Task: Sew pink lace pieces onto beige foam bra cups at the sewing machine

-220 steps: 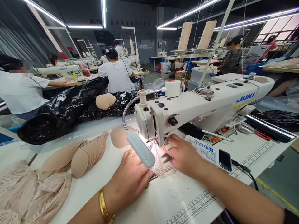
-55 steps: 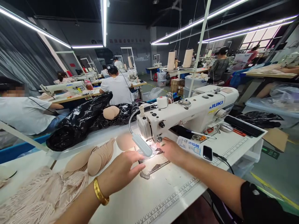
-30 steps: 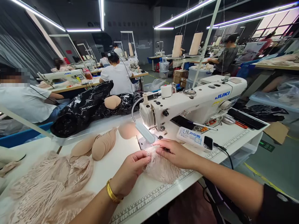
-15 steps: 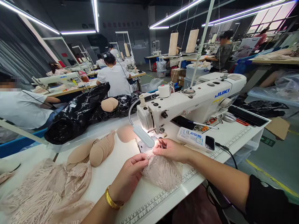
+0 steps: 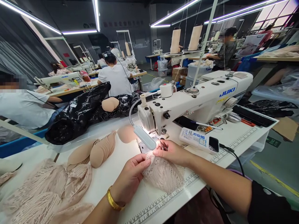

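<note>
A beige lace piece [image 5: 163, 177] hangs between my hands over the table's front edge, just before the sewing machine's needle area. My left hand [image 5: 130, 174] pinches its left upper edge between thumb and fingers. At the upper right edge my right hand [image 5: 175, 152] is closed on the lace, and dark pointed thread snips [image 5: 164, 145] stick out from its fingers. A small grey lamp [image 5: 145, 137] lights the spot and partly hides the metal plate under the white sewing machine [image 5: 193, 99]. The needle itself cannot be made out.
Fanned beige pads [image 5: 102, 152] and a heap of beige lace [image 5: 35, 193] lie to the left. A white power bank [image 5: 191, 137] lies right of my right hand. Black plastic bags [image 5: 77, 105] are behind the table. Co-workers sit at other machines.
The view has shifted slightly. Both hands keep their grip on the lace in nearly the same place, and the snips stay in my right hand.
</note>
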### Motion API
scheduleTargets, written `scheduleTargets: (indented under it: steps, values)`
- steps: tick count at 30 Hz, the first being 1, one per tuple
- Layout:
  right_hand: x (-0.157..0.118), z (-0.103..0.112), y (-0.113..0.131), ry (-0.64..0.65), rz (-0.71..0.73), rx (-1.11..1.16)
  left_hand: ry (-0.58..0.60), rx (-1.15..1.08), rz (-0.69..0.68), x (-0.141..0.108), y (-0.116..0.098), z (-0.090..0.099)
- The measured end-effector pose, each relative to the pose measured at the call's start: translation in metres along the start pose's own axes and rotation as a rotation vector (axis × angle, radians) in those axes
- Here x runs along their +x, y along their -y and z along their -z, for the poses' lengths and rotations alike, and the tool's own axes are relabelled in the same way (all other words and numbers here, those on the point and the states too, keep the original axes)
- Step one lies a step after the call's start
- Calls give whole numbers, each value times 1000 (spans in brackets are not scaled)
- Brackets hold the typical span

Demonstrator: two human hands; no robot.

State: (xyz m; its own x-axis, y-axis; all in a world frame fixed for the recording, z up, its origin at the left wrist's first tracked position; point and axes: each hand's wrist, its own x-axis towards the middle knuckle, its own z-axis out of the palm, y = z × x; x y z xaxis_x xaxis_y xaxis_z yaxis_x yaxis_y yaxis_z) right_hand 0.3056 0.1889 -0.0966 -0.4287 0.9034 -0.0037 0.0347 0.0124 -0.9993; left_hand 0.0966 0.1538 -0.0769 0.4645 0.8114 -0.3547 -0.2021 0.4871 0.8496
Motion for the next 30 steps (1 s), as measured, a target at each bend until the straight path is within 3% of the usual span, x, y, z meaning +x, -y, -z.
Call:
scheduleTargets:
  steps: [5,14,21,26,30]
  values:
    - [0,-1,-4,50,-9,53,1,46,-10,1,2,1]
    - [0,-1,-2,-28,-2,-8,-38,20,11,2,2,1]
    - [-17,1,4,-40,193,-512,-169,10,-47,3,0,8]
    - [-22,-1,1,-43,303,-632,-177,-39,-30,0,-5,10]
    - [-19,-3,-9,-23,555,-743,-174,-20,-31,-2,-5,10]
